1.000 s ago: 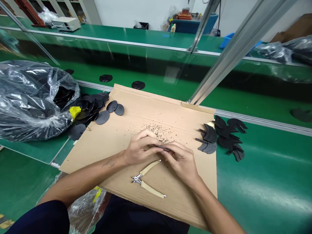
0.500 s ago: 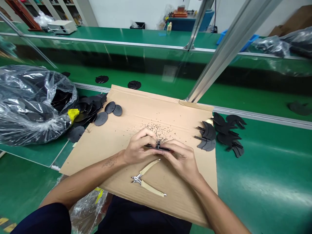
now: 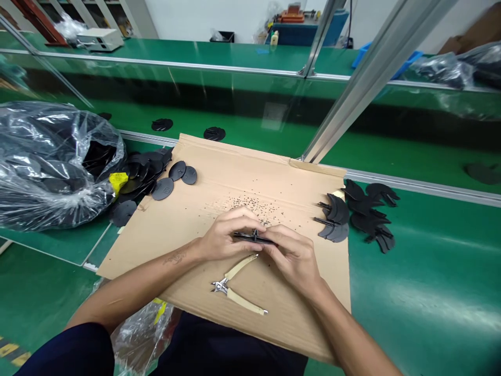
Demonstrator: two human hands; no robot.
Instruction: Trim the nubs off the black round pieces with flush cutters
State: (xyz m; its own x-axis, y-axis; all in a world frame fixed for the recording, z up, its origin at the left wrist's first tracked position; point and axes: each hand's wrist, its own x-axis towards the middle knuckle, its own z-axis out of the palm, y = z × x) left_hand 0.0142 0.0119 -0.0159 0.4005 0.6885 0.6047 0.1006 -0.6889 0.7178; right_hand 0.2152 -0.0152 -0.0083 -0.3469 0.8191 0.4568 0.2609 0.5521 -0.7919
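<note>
Centre of the frame, and the left hand (image 3: 221,237) and right hand (image 3: 294,253) each pinch one end of a thin, flat black plastic piece (image 3: 250,238) above the brown cardboard sheet (image 3: 301,329). Looks mid-batch: one piece in hand, round black plastic discs (image 3: 163,188) at left, overlapping curved black plastic parts (image 3: 334,233) at right; which are finished, I can't tell. The held piece shows edge-on, dark, a small nub upright near its middle. Below, cream-handled metal cutters (image 3: 243,302) lie spread, untouched.

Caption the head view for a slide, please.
Left hand and right hand hold a black part above cardboard bearing cutters and black specks.
</note>
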